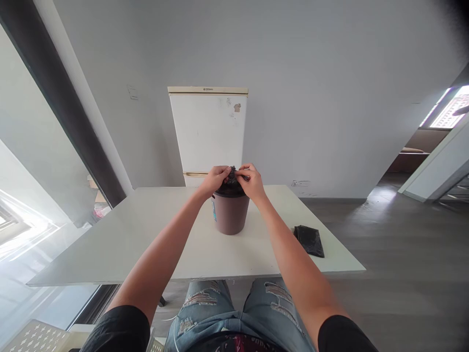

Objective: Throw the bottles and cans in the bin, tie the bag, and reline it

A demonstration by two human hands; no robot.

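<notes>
A brownish-purple trash can [230, 215] stands upright on the white table in front of me. A black garbage bag [231, 186] lines it, and its gathered top rises above the rim. My left hand [217, 179] pinches the bunched plastic from the left side. From the right, my right hand [251, 180] grips the same gathered top with fingers curled in. Both hands are close together over the can's opening. The inside of the can is hidden by the bag and hands.
On the right part of the white table [146, 234] lies a folded stack of black plastic bags [309, 240]. A white refrigerator [208, 132] stands behind the table against the grey wall. Bright glass borders the left side, and a doorway opens at far right.
</notes>
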